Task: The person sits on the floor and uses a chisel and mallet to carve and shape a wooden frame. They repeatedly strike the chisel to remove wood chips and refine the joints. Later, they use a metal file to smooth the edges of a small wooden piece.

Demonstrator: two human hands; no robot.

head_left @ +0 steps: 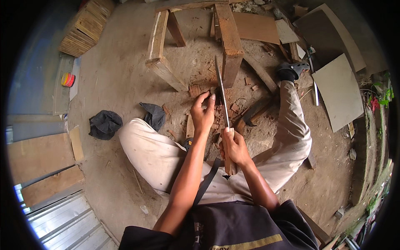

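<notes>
My right hand (234, 146) is wrapped round the wooden handle of a machete (223, 98). Its long, narrow blade points away from me, edge upright, between my spread legs. Beside the blade, on its left, my left hand (203, 112) pinches a small dark block (215, 92) between thumb and fingers. The block is close against the blade's side; whether it touches cannot be made out. Below the blade, a curved dark tool with a wooden handle (250, 116) lies on the ground, partly hidden.
Wooden frames or stools (230, 37) stand ahead, with wood chips (195, 90) scattered beneath. Two black plastic bags (105, 124) lie left of my knee. Boards (339, 91) lean at the right, and a red-yellow round container (68, 79) sits far left.
</notes>
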